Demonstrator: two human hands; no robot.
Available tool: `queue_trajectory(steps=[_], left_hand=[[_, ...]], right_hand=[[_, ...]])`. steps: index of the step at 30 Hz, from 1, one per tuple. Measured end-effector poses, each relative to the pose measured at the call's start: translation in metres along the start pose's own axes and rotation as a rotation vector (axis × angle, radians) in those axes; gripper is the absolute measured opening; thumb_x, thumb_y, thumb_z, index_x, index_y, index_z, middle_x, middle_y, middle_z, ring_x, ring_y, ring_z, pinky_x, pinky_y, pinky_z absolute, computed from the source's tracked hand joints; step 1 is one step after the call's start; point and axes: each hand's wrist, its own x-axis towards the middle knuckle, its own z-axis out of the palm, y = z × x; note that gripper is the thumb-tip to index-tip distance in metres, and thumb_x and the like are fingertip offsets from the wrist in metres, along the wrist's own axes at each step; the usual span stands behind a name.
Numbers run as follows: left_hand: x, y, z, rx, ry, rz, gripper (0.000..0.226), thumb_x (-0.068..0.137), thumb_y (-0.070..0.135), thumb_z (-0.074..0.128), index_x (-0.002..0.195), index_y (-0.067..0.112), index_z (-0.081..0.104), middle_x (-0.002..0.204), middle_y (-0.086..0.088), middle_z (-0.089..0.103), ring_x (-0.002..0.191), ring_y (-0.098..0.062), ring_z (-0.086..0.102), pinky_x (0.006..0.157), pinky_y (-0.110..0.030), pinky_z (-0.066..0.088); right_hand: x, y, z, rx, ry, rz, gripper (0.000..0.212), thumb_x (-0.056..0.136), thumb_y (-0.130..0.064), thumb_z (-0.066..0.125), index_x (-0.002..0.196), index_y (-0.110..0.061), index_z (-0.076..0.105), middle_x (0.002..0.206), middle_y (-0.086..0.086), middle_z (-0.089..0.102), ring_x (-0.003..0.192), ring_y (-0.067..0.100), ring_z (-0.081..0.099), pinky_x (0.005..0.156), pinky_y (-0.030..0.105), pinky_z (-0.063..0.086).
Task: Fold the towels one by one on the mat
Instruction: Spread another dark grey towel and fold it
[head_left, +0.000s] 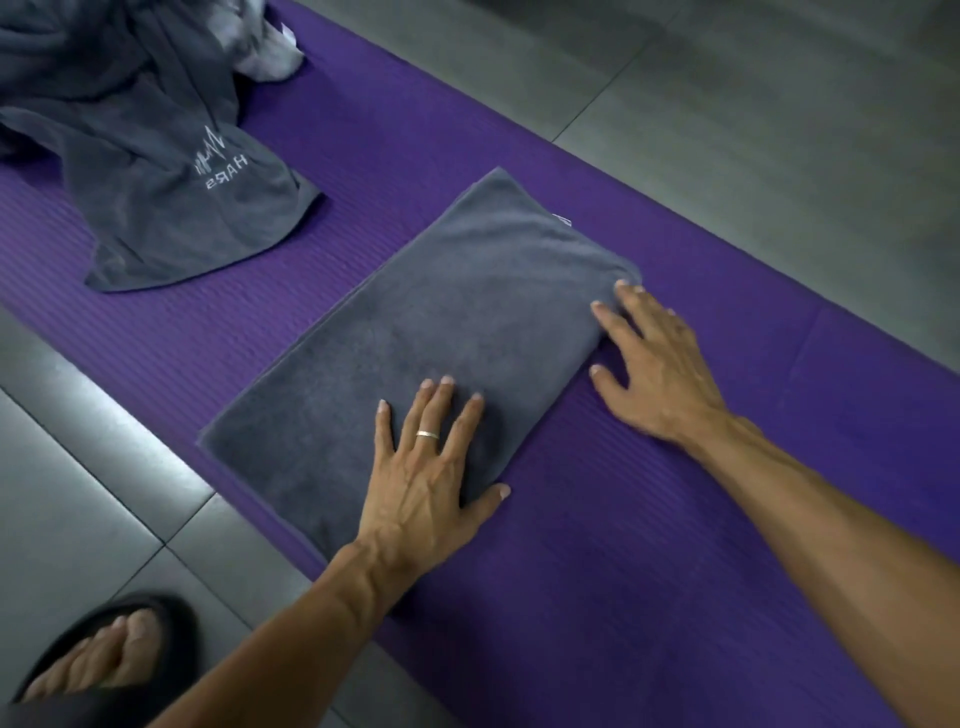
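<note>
A dark grey towel, folded into a long rectangle, lies flat in the middle of the purple mat. My left hand, with a ring on one finger, presses flat on the towel's near right corner, fingers spread. My right hand lies with straight spread fingers against the towel's right edge, fingertips touching the fabric, palm over the mat. At the upper left sits a heap of unfolded grey towels, the front one showing a white printed logo. A small white towel peeks out behind the heap.
Grey floor tiles surround the mat on both long sides. My foot in a black sandal stands on the tiles at the lower left, just off the mat's near edge.
</note>
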Motion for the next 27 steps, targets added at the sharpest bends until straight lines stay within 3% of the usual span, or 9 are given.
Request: queue_trajectory(steps=[2,5,7,11,13,17,20,24,27], left_hand=[[-0.013,0.008,-0.003,-0.066,0.094,0.044,0.044,0.085,0.045,0.05,0.116,0.016,0.064,0.125,-0.008,0.06,0.128,-0.03,0.051,0.105,-0.06,0.037],[-0.017,0.013,-0.022,-0.223,0.132,-0.104,0.021,0.093,0.026,0.05,0.099,0.021,0.068,0.102,0.001,0.067,0.1,-0.021,0.064,0.083,-0.039,0.054],[-0.012,0.005,-0.034,-0.341,0.078,-0.214,0.017,0.095,0.023,0.052,0.104,0.024,0.066,0.099,0.006,0.068,0.091,-0.016,0.063,0.076,-0.035,0.052],[-0.003,-0.009,-0.055,-0.38,0.038,-0.242,0.016,0.094,0.022,0.055,0.103,0.028,0.067,0.089,0.01,0.07,0.084,-0.016,0.065,0.08,-0.036,0.051],[0.001,-0.01,-0.063,-0.387,0.018,-0.242,0.016,0.093,0.022,0.057,0.102,0.028,0.069,0.088,0.01,0.071,0.085,-0.015,0.066,0.082,-0.033,0.051],[0.0,-0.009,-0.07,-0.401,-0.073,-0.126,0.014,0.094,0.02,0.058,0.101,0.026,0.069,0.085,0.019,0.067,0.084,-0.008,0.065,0.077,-0.019,0.047],[-0.002,-0.002,-0.068,-0.39,-0.171,-0.022,0.013,0.094,0.02,0.058,0.101,0.024,0.069,0.082,0.024,0.061,0.081,-0.003,0.061,0.071,-0.005,0.038],[-0.002,0.015,-0.071,-0.373,-0.271,0.11,0.014,0.095,0.021,0.055,0.1,0.025,0.068,0.089,0.018,0.065,0.084,-0.005,0.062,0.081,-0.025,0.048],[0.001,0.012,-0.077,-0.316,-0.295,0.169,0.021,0.095,0.033,0.048,0.104,0.029,0.065,0.096,0.017,0.067,0.089,-0.007,0.063,0.083,-0.031,0.05]], right_hand=[[-0.018,-0.021,0.006,0.075,0.001,-0.13,0.073,0.079,-0.044,0.055,0.146,-0.018,0.04,0.158,0.009,0.025,0.146,0.026,0.022,0.117,0.05,0.023],[-0.029,-0.037,0.01,0.08,-0.033,-0.201,0.076,0.076,-0.045,0.059,0.147,-0.023,0.04,0.159,0.006,0.025,0.147,0.022,0.02,0.118,0.045,0.016],[-0.017,-0.033,0.01,0.081,-0.024,-0.175,0.07,0.08,-0.041,0.065,0.145,-0.025,0.043,0.158,0.008,0.027,0.147,0.025,0.022,0.117,0.047,0.017],[0.016,-0.025,0.002,0.02,0.059,-0.137,0.044,0.083,-0.012,0.068,0.126,-0.021,0.064,0.143,0.014,0.05,0.137,0.032,0.042,0.109,0.052,0.029],[0.021,-0.025,-0.012,-0.023,0.027,-0.142,0.036,0.089,-0.014,0.062,0.124,-0.023,0.066,0.144,0.01,0.05,0.139,0.028,0.039,0.111,0.048,0.025],[-0.005,-0.014,-0.048,-0.147,-0.149,-0.147,0.031,0.096,-0.027,0.05,0.123,-0.033,0.064,0.149,-0.005,0.043,0.142,0.016,0.03,0.113,0.04,0.019],[-0.043,-0.006,-0.072,-0.161,-0.351,-0.106,0.018,0.091,-0.03,0.051,0.098,-0.033,0.068,0.114,-0.01,0.065,0.115,0.016,0.055,0.096,0.038,0.042],[-0.069,-0.003,-0.103,-0.094,-0.693,0.018,0.013,0.088,-0.03,0.06,0.08,-0.021,0.065,0.078,0.002,0.067,0.075,0.019,0.059,0.069,0.037,0.048],[-0.061,-0.001,-0.111,-0.088,-0.699,0.029,0.017,0.086,-0.029,0.063,0.071,-0.021,0.06,0.075,0.002,0.067,0.07,0.019,0.06,0.063,0.035,0.047]])
